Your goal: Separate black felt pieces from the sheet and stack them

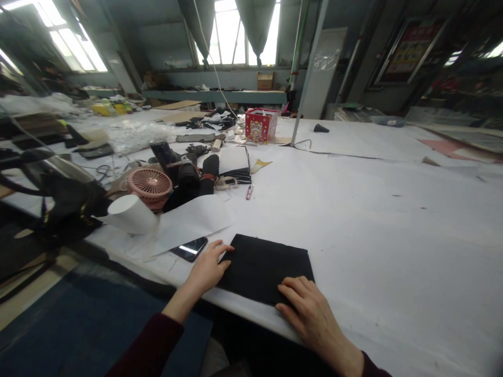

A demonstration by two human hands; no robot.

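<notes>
A flat, roughly rectangular piece of black cloth (264, 267) lies at the near edge of the white-covered table. At its left edge is my left hand (208, 267), thumb and index finger apart, the fingertips touching the cloth. My right hand (308, 309) rests over the near right corner, fingers bent on top and thumb apart by the front edge. That corner is hidden beneath the hand. Just left of my left hand, a phone (191, 248) lies partly under a curled sheet of white paper (188, 222).
Beyond the paper stand a pink fan (150, 184) and dark items. Pink thread snips (249, 192) lie near a stack of black-edged pieces (234, 161). Farther back are a red patterned box (259, 126) and a thin upright pole (306, 78). A dark bag (65, 193) sits at left.
</notes>
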